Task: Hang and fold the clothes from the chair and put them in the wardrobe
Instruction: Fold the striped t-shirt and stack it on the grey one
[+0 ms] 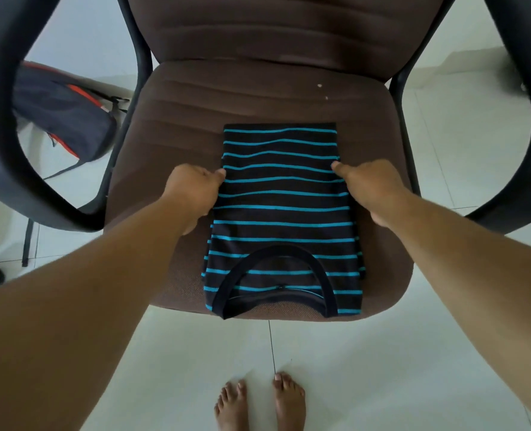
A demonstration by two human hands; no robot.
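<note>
I am in a home: my bare feet (259, 399) stand on pale floor tiles (382, 353), a brown chair (258, 98) faces me, a backpack (62, 116) lies on the floor.

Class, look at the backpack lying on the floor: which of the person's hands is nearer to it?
Left. The left hand grips the striped shirt's edge on the backpack's side; the right hand grips the opposite edge, farther away.

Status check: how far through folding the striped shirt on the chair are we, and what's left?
Done: the striped shirt lies on the chair seat folded into a narrow strip, collar nearest the person. In hand: the left hand and right hand grip its two side edges at mid-length, probably for the crosswise fold. Left: that fold, then carrying it to the wardrobe, which isn't in view.
</note>
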